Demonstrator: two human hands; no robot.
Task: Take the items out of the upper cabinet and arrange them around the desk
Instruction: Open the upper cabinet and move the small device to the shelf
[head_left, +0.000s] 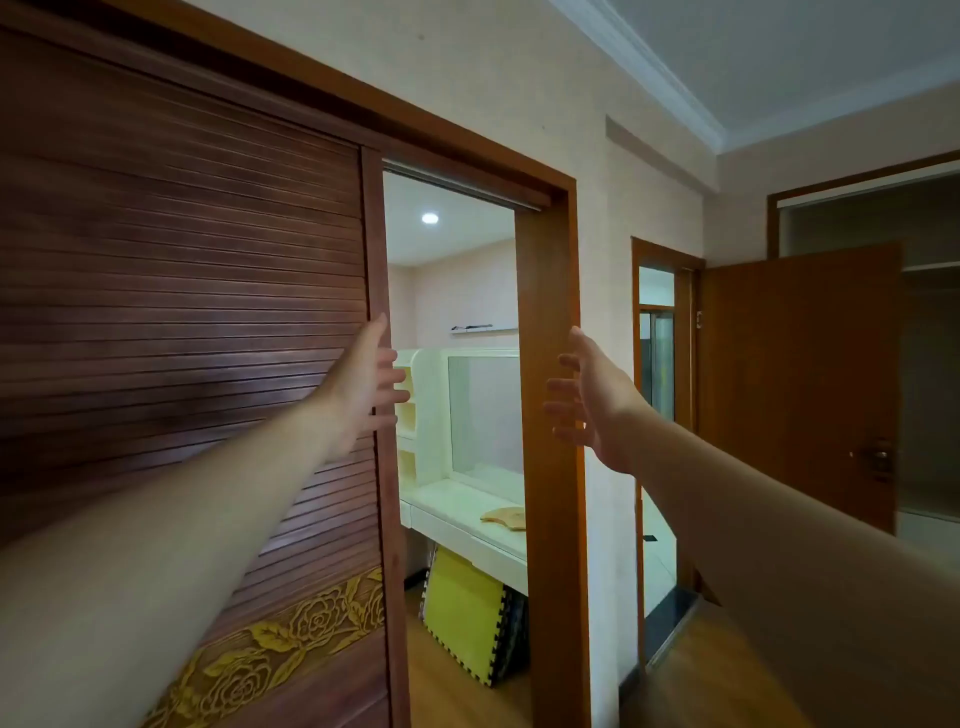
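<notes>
A dark slatted sliding door (197, 291) stands partly open in a wooden frame (548, 364). My left hand (366, 387) lies against the door's right edge, thumb up along the edge and straight fingers reaching past it into the gap. My right hand (587, 400) hovers in front of the frame's right post with its fingers spread, holding nothing. Through the gap I see a white desk (457, 512) with a flat wooden piece (506, 518) on it, a mirror panel (483, 415) above and white side shelves (408, 415). No upper cabinet is identifiable.
Yellow foam mats (462, 613) lean under the desk. A small wall shelf (483, 328) hangs above the mirror. To the right are a narrow doorway (657, 415) and an open brown door (800, 384) in front of a closet. The floor is wood.
</notes>
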